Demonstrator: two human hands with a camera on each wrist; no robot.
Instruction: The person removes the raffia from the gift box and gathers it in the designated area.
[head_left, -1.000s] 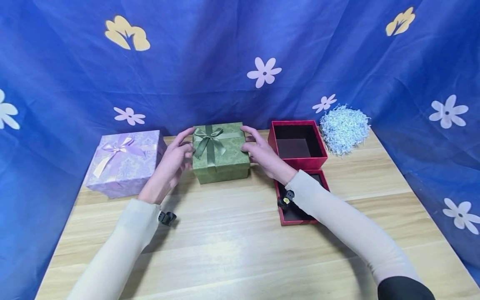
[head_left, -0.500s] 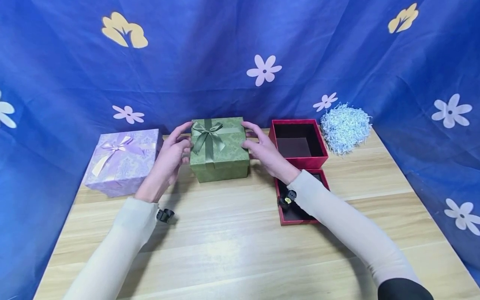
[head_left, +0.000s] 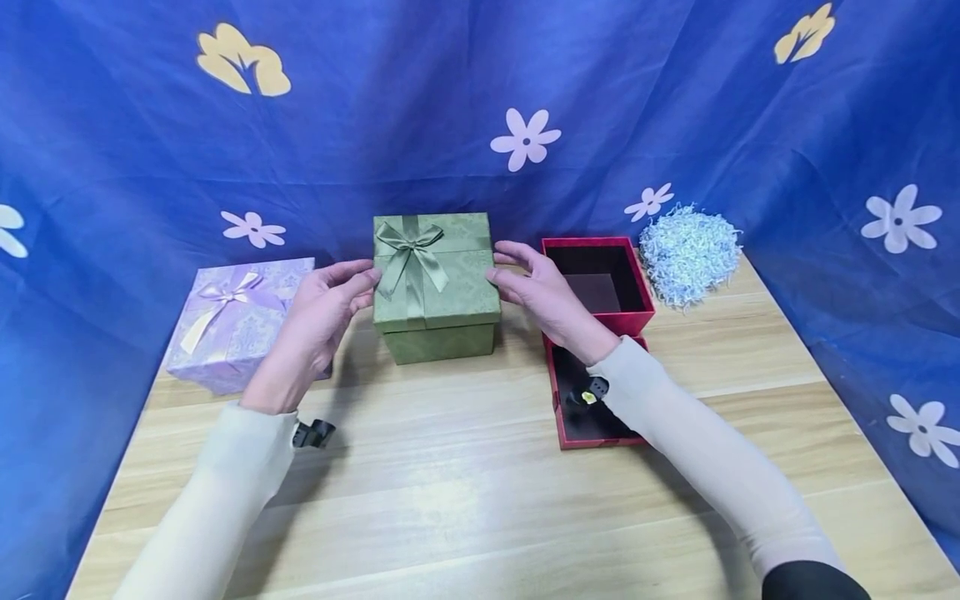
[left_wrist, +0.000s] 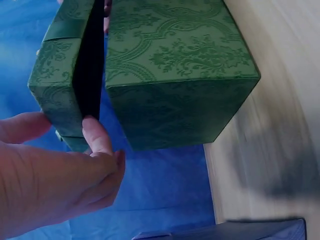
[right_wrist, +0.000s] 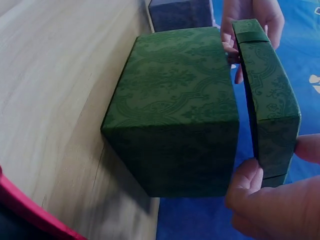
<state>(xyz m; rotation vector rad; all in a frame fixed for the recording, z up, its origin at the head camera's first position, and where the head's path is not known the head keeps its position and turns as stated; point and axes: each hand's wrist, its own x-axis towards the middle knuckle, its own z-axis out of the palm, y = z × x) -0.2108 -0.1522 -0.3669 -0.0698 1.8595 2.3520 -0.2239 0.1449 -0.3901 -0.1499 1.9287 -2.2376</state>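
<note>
Two bare hands hold a green gift box lid above its base on a wooden table

The green box base [head_left: 441, 344] stands upright near the far edge of a pale, wood-grained table [head_left: 420, 533]. Directly above the base is its patterned green lid [head_left: 461, 279], roughly level, with a dark gap between the two visible from both wrist cameras. A green satin bow [head_left: 411, 248] sits on the lid, towards its left side. The person's left hand [head_left: 311, 321] pinches the lid's left end between thumb and fingers; the right hand [head_left: 551, 300] pinches the right end the same way. Both hands are partly closed, the fingers bent around the lid's sides.

To the left of the green box base, near it, is a lavender damask-patterned gift box [head_left: 258, 329] with a lilac ribbon bow [head_left: 234, 287]. To the right of the base, an open red box [head_left: 624, 323] shows its dark inside. Closer to the viewer than that, still right of the base, a shallow red lid [head_left: 592, 417] lies open side up, partly covered by the right sleeve [head_left: 675, 417]. Farthest right of the base is a fluffy heap of light blue shredded paper [head_left: 690, 257]. In front of the base, the tabletop carries a bright reflection and soft arm shadows. Behind the base hangs a royal-blue curtain [head_left: 420, 100], printed with white flowers and yellow leafy shapes, which also closes in both sides.
</note>
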